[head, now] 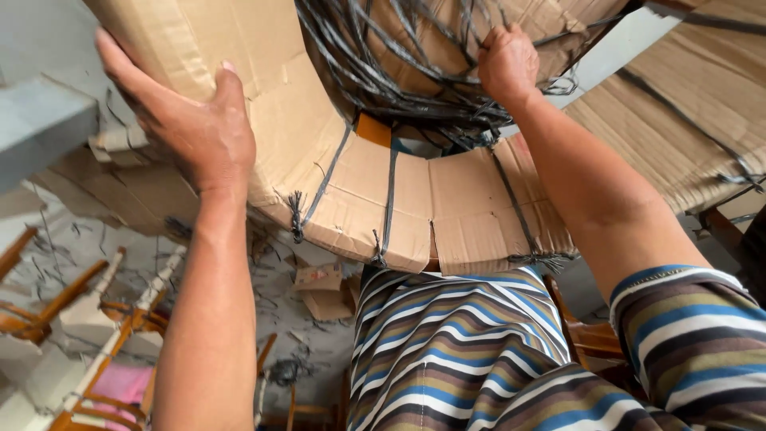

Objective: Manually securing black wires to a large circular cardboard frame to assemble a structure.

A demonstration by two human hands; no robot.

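Observation:
A big round bundle wrapped in brown cardboard (359, 191) rests against my striped shirt. Grey straps (388, 199) run across the cardboard, with frayed knots at its lower edge. My left hand (187, 120) lies flat on the left outer side of the cardboard, fingers spread. My right hand (507, 64) is closed around a bunch of grey straps (399, 56) in the middle hollow of the bundle.
Flat corrugated cardboard sheets (678, 136) lie to the right with a grey strap over them. Down on the left stand wooden chair frames (104, 335), one with a pink seat. Cardboard scraps (319, 291) and strap bits litter the pale floor. A grey ledge (40, 120) juts at left.

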